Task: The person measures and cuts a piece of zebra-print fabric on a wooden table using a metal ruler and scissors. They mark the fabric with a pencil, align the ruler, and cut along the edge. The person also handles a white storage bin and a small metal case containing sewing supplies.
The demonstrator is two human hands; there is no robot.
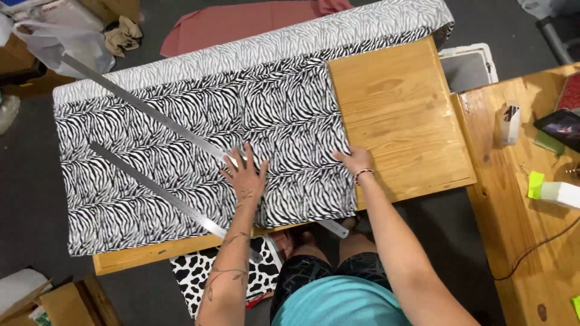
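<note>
Head camera, looking down: zebra-print fabric [181, 139] covers most of my wooden table [402, 115]. My left hand [246, 175] lies flat on the fabric near the table's front edge, fingers spread wide, holding nothing. My right hand [355, 162] presses the fabric's right edge, fingers hidden. Two long metal rulers [151, 190] lie diagonally across it. Even, flat pressure should prevent wrinkles.

A wooden table [399, 115] carries zebra-print fabric [181, 157], with two long metal rulers [151, 190] on top.
</note>
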